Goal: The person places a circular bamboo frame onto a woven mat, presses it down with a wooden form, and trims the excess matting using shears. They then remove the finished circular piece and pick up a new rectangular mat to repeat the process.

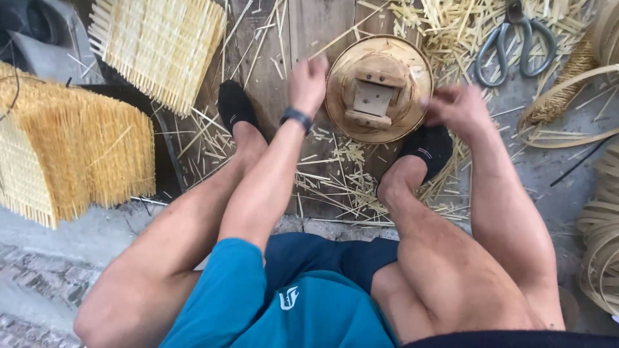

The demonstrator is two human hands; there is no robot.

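Two hands work at a round woven bamboo disc that lies on a wooden board between the person's feet. The disc carries a small wooden block frame at its centre. The left hand rests against the disc's rim at about nine o'clock, fingers curled loosely on the edge; a dark wristband circles that wrist. The right hand sits at the rim's three o'clock side; it is blurred, so I cannot tell whether its fingers pinch anything.

Both feet wear black socks: the left sock lies at eight o'clock from the disc, the right sock at five o'clock, just beside the rim. Loose bamboo slivers litter the board below the disc.

At one o'clock from the disc, large grey-handled scissors lie on more slivers. At ten o'clock a woven bamboo mat with fringed ends lies well apart, and a darker yellow mat sits at the far left. Coiled bamboo strips lie at the right edge.
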